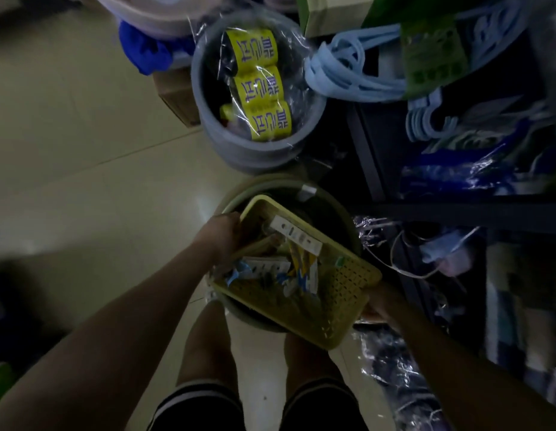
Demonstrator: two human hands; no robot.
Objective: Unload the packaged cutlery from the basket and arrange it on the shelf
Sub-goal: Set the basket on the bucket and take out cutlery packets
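While we look down from the head camera, we see the yellow basket held between our two hands, just above a round green tub on the floor. Our left hand grips the far left corner of the basket, with the fingers curled over the rim. Our right hand is at the near right side, mostly hidden under the basket wall, so we cannot tell how its fingers lie.

The packaged cutlery lies in a loose pile inside the basket, between the hands. A long white card pack lies on top, and its long side runs from the far left down to the near right, the same way as the basket's long side. The left hand is nearer to the pile. We think one hand must let go of the basket to pick a pack out.

The shelf is a dark frame just to our right, full of shiny blue bags. Blue hangers hang above it. Farther ahead stands a grey bucket with yellow rolls inside. The floor is pale tile, and the room is dim.
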